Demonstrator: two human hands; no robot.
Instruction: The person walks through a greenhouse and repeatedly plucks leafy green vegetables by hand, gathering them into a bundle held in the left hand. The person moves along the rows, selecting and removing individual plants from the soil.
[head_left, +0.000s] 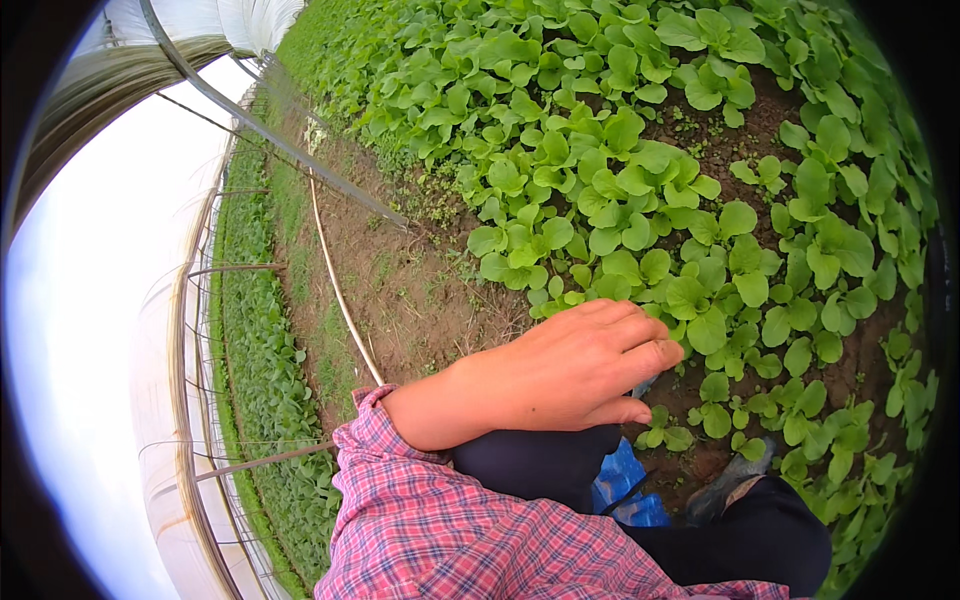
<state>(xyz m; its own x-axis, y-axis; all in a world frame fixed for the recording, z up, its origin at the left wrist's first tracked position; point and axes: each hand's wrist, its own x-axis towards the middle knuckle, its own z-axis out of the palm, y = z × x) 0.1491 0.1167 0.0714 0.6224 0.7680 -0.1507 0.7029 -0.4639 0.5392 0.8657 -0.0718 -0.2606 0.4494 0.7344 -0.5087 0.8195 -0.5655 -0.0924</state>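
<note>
My left hand (570, 367) reaches across from the left, palm down, in a rolled-up pink plaid sleeve (465, 525). Its thumb and index finger are apart, with nothing seen between them; the other fingertips are curled out of sight. The hand is over the near edge of a bed of young leafy green seedlings (622, 187), closest to the broad light-green leaves (690, 300) beyond its knuckles. A small seedling (664, 431) grows beside the thumb. My right hand is out of view.
My dark-trousered knees (750, 532) are bent, with a shoe (727, 480) among the seedlings and a blue object (630, 487) between my legs. A slanted metal pole (300, 154) and a pale hose (337, 277) cross the bare soil path (420, 292). Another green row (262, 337) runs along the tunnel's side.
</note>
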